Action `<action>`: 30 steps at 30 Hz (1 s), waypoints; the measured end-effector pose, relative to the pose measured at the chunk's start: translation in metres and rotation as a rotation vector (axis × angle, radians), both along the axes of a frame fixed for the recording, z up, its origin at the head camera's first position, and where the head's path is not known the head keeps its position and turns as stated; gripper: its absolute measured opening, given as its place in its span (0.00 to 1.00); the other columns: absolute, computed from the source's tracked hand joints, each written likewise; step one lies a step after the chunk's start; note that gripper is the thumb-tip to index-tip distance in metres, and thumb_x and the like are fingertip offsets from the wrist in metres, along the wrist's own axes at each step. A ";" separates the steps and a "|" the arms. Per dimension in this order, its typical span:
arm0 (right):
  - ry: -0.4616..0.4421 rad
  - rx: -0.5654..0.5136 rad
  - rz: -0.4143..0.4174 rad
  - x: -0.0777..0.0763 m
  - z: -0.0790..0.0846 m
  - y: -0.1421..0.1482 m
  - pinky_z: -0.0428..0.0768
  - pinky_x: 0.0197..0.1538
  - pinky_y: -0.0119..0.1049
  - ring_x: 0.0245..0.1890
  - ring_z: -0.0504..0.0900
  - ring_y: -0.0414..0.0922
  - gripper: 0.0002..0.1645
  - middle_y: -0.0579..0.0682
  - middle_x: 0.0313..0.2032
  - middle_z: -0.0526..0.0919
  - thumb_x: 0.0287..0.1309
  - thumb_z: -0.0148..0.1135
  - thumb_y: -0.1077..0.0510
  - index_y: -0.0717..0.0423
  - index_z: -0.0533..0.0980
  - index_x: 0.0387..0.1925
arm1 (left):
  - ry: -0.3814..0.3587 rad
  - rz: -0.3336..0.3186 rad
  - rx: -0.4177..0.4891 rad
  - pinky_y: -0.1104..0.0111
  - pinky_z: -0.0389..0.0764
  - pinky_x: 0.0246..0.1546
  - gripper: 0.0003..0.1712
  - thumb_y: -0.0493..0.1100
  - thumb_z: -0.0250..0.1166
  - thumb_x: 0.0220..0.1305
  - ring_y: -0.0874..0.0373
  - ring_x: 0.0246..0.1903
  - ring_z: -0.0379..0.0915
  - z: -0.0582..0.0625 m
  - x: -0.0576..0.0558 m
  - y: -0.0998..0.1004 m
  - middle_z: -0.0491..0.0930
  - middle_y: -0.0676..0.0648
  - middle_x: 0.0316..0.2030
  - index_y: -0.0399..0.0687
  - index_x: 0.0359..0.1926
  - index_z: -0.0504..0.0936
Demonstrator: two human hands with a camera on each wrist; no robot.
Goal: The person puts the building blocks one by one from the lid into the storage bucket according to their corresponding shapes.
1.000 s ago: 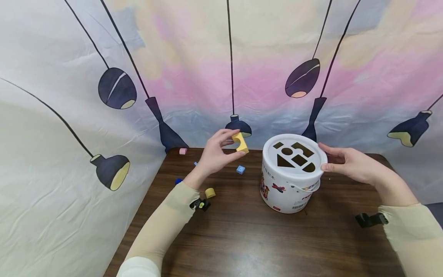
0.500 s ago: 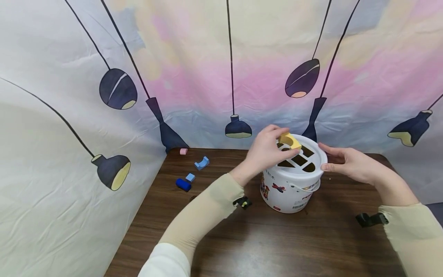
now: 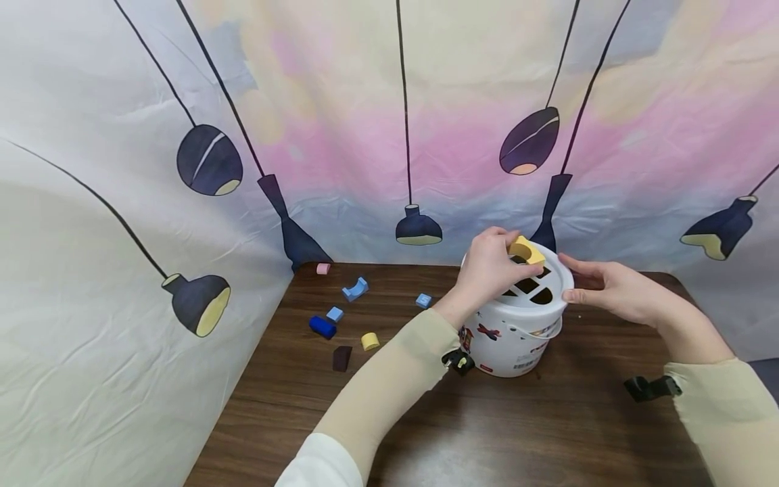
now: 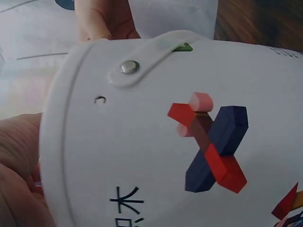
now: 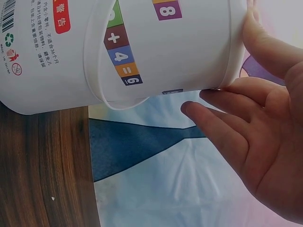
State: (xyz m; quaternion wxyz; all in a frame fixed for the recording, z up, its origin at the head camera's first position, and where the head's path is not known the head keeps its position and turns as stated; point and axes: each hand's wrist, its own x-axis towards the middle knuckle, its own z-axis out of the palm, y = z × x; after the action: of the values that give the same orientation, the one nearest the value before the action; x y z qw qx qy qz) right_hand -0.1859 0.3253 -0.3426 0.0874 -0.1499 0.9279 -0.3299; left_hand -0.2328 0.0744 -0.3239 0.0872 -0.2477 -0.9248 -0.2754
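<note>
Left hand: This hand (image 3: pixel 487 265) is drawn in around the yellow block (image 3: pixel 528 251), pinching it between thumb and fingertips, above the far part of the lid; the left wrist view hides the grip.
Yellow block: A square piece with a rounded notch, it sits at the left hand's fingertips, tilted over the lid openings; whether it touches the lid, I cannot tell.
Lid: White, with shaped openings, the lid (image 3: pixel 521 311) lies below the left hand's fingertips and just left of the right hand.
Right hand: Its thumb and forefinger rest apart against the lid's rim while the other fingers reach out loosely; this hand (image 3: pixel 621 291) is spread rather than closed.
Bucket: The white printed bucket (image 3: pixel 514 348) stands upright on the desk (image 3: pixel 566 433), between and below both hands.
Handle: The white handle (image 3: pixel 541 333) hangs down the bucket's side, below and left of the right hand.
Nearest loose piece: A light blue square block (image 3: pixel 423 300) lies left of the left hand, near the bucket.
Other loose pieces: Farther left of that hand are a blue arch (image 3: pixel 356 289), a pink block (image 3: pixel 323 268), a small blue block (image 3: pixel 335 314), a dark blue cylinder (image 3: pixel 322 327), a yellow half-round block (image 3: pixel 370 341) and a dark brown block (image 3: pixel 342 358).
Backdrop: Behind both hands hangs a pastel cloth (image 3: pixel 353 155) with printed lamps.
</note>
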 end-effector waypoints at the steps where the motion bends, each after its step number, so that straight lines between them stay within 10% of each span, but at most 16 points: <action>1: -0.002 0.000 -0.001 0.000 0.000 0.000 0.75 0.62 0.72 0.70 0.71 0.72 0.52 0.72 0.74 0.68 0.74 0.67 0.43 0.57 0.53 0.85 | -0.005 0.001 0.000 0.72 0.77 0.61 0.45 0.64 0.79 0.61 0.59 0.65 0.75 -0.001 -0.001 0.001 0.79 0.51 0.67 0.53 0.74 0.78; 17: -0.003 0.024 -0.011 0.000 0.001 0.000 0.72 0.62 0.75 0.71 0.68 0.74 0.52 0.73 0.74 0.67 0.74 0.67 0.41 0.56 0.53 0.85 | -0.042 0.040 -0.010 0.76 0.79 0.47 0.41 0.66 0.81 0.58 0.64 0.53 0.80 -0.010 -0.016 0.018 0.85 0.55 0.56 0.55 0.68 0.85; 30: -0.003 0.016 0.002 0.002 0.001 -0.001 0.74 0.62 0.73 0.70 0.71 0.73 0.51 0.73 0.74 0.67 0.75 0.66 0.43 0.58 0.53 0.85 | 0.027 0.131 -0.120 0.75 0.74 0.28 0.24 0.71 0.79 0.55 0.68 0.31 0.71 -0.010 -0.009 0.032 0.75 0.59 0.35 0.61 0.37 0.87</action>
State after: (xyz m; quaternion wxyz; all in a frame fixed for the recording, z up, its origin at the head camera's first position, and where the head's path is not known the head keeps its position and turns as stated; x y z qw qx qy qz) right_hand -0.1843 0.3248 -0.3419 0.0905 -0.1496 0.9302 -0.3229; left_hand -0.2421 0.1067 -0.3340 0.1024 -0.1952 -0.9525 -0.2099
